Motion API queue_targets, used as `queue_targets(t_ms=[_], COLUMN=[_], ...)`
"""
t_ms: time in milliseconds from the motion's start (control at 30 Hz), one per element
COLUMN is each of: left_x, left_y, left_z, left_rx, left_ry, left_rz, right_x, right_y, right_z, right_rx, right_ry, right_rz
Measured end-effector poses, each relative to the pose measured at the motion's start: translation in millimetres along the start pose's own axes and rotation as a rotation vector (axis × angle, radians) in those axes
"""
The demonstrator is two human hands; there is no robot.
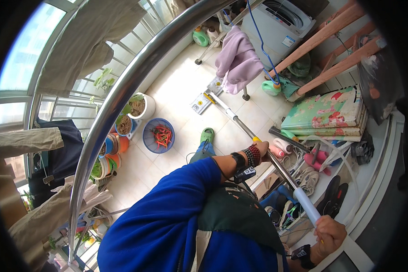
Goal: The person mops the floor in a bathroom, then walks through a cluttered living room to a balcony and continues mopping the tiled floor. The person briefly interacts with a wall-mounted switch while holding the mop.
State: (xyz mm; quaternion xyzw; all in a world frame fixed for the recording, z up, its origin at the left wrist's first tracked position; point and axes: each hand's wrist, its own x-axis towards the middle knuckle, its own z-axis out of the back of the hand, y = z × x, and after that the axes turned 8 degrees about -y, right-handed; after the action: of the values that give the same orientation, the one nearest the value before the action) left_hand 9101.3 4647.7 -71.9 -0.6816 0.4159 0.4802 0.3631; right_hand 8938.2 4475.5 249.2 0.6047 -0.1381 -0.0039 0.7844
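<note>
Both my hands grip a flat floor mop with a metal pole that slants across the view. My left hand, with beaded bracelets and a dark strap at the wrist, is closed around the middle of the pole. Lower right, my right hand is wrapped around the end of the pale blue handle grip. The flat mop head lies on the light tiled floor, partly under a hanging lilac garment that hides some of it.
A blue basket of red chillies stands left of my green shoe, near a white plant pot. A curved metal rail crosses above. A washing machine, folded floral panels and a shoe shelf line the right.
</note>
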Motion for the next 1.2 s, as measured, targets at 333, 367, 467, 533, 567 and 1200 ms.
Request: queue_targets(t_ms=[333, 367, 467, 533, 567, 1200], left_x=[33.5, 44.8, 64.6, 66.2, 65.5, 37.4], left_y=[-32.2, -46.7, -94.2, -136.9, -160.8, -143.8], left_z=[59.1, 77.0, 126.4, 159.0, 173.1, 207.2], left_rx=[0.035, 0.059, 0.022, -0.095, -0.118, -0.322], left_ry=[-0.155, -0.192, -0.328, -0.35, -0.363, -0.188], left_rz=[-0.264, -0.305, -0.419, -0.398, -0.367, -0.419], right_x=[25.9, 29.1, 45.5, 60.6, 72.0, 108.7], right_y=[-35.6, -46.9, -75.9, -89.5, -95.1, -30.9], right_z=[-38.2, -54.5, -104.5, -145.0, -165.9, -197.6], right_rx=[0.235, 0.236, 0.306, 0.399, 0.455, 0.192], right_ry=[0.057, 0.051, 0.165, 0.201, 0.225, 0.729], right_rz=[0.031, 0.044, -0.018, -0.111, -0.117, 0.103])
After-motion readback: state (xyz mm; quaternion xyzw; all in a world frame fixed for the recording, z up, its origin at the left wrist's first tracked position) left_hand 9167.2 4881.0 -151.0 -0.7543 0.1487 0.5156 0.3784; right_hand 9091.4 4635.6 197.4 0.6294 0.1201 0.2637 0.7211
